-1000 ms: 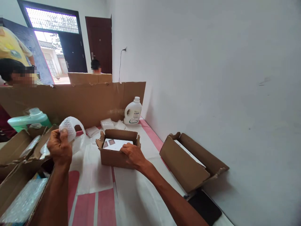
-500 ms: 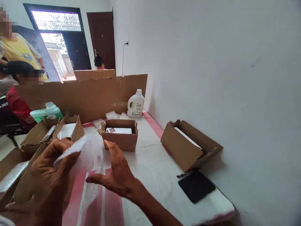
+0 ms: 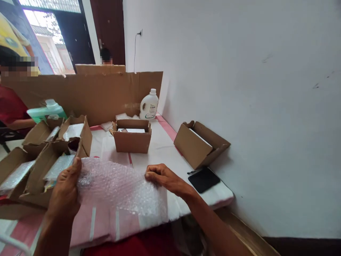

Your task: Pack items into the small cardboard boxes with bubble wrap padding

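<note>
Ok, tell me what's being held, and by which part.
A piece of bubble wrap: the left hand grips its left edge, the right hand holds it near the upper right corner.

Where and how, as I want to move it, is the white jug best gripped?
Probably its handle, from the left: the white jug stands upright with that loop on its left side in view. The cardboard panel stands behind and the wall rises to its right, so the left seems easier.
</note>
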`<state>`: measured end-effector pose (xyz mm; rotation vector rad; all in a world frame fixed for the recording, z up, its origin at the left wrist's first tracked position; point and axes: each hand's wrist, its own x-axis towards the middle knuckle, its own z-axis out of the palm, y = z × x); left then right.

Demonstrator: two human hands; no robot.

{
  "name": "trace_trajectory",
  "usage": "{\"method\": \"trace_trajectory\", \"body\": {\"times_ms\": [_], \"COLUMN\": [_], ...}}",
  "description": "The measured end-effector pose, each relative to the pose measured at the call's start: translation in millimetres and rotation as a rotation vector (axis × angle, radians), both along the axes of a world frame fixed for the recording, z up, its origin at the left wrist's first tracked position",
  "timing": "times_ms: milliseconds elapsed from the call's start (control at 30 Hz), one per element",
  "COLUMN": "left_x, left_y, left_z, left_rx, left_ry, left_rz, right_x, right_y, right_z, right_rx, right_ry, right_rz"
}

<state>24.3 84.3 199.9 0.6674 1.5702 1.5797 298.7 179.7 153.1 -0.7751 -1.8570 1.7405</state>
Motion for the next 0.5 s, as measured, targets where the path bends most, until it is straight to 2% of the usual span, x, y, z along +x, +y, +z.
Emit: {"method": "trace_trajectory", "body": {"times_ms": [100,200,267,367,433,500], "left_x": [5,-3,-12,-22,-22,-17], "left_y": [0,-5,-12,-23,-26,-26], "left_z": [-31.9,-67.6,-88.5,-110.4,-120.6,-131.3], "left_rx": [-0.073,-0.196,-0.287,-0.357,-0.315,-0.183], "left_ry": [0.055,0.330,0.577,0.650,0.656,0.768], "left_rz": [-0.100,-0.155,-0.194,-0.280,-0.294,-0.296], "right_x": [9,13,13,11,8,4], "right_y": [6,12,16,18,19,19], "right_z": [-24.7,-63.7,-87.9,-110.0,-116.3,-120.0], "right_rx": [-0.078,-0.108,-0.004,0.168,0.235,0.307], "right_ry": [-0.084,-0.242,-0.397,-0.526,-0.554,-0.592], "right_rz": [0.011,0.060,0.031,-0.063,-0.072,-0.083]}}
